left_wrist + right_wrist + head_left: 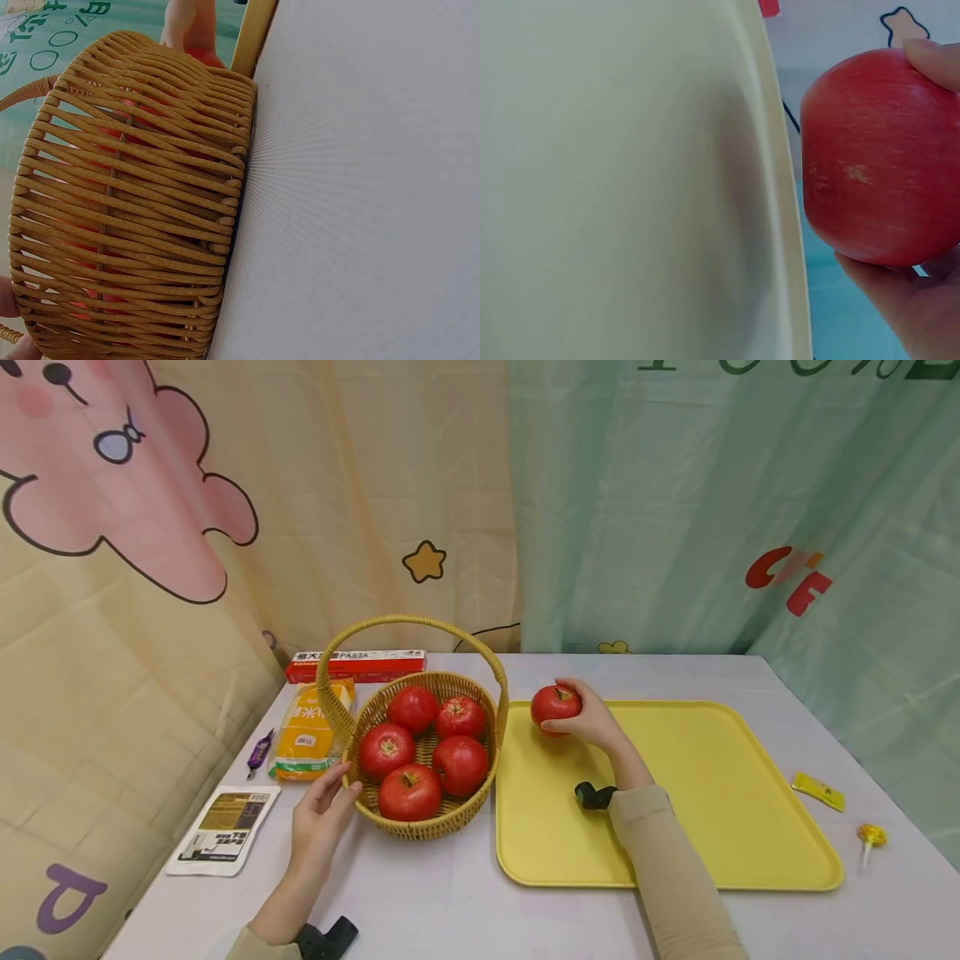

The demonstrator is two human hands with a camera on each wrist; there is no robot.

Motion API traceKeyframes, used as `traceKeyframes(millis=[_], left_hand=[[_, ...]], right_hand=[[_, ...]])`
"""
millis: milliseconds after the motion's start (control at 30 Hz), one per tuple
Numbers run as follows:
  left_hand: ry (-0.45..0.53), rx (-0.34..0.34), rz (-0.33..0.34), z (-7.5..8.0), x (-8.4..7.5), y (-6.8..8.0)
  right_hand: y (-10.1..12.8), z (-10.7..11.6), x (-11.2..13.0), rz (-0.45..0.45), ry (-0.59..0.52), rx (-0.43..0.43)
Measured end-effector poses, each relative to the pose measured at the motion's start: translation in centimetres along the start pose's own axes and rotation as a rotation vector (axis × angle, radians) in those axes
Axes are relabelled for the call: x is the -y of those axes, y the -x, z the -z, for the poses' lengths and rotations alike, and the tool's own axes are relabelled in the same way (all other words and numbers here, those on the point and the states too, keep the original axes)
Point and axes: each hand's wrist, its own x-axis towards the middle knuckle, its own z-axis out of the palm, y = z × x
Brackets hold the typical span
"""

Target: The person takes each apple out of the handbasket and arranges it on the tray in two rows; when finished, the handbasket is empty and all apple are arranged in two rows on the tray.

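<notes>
My right hand (596, 720) grips a red apple (555, 707) over the far left corner of the yellow tray (675, 793). In the right wrist view, the thumb and fingers lie round the apple (877, 161), which appears above the tray's surface. A round wicker basket (427, 828) with a tall arched handle stands left of the tray, and several red apples (409, 792) lie in it. My left hand (321, 814) holds the basket's near left rim between thumb and fingers. From the left wrist, the woven side (135, 195) fills much of the view, with fingertips at its rim.
Behind the basket lie a red pasta box (360, 667) and a yellow grain bag (307, 735). A purple candy (260, 753) and a white pouch (225, 831) are at the left. Right of the tray sit a yellow packet (817, 791) and a lollipop (871, 837).
</notes>
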Motion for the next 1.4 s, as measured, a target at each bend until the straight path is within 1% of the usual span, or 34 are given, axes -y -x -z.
traceKeyframes(millis=[167, 300, 467, 667, 1167, 1400], left_hand=[[-0.003, 0.001, 0.003, 0.0, -0.1, 0.0], [-0.004, -0.004, 0.008, 0.0, -0.1, 0.0], [-0.006, -0.015, 0.014, 0.0, -0.1, 0.0], [-0.01, -0.012, 0.02, 0.0, -0.1, 0.0], [-0.021, 0.0, 0.009, 0.0, -0.2, 0.1], [-0.014, 0.001, -0.003, 0.0, -0.1, 0.0]], right_hand=[[-0.3, -0.5, -0.7, -0.005, 0.0, -0.023], [-0.4, -0.7, -1.0, -0.01, 0.01, -0.021], [-0.4, -0.8, -1.1, 0.006, 0.013, -0.017], [-0.4, -1.1, -1.3, 0.02, 0.034, -0.01], [-0.3, -1.3, -1.2, 0.04, 0.037, -0.024], [0.1, -1.0, -0.6, 0.007, 0.058, -0.019]])
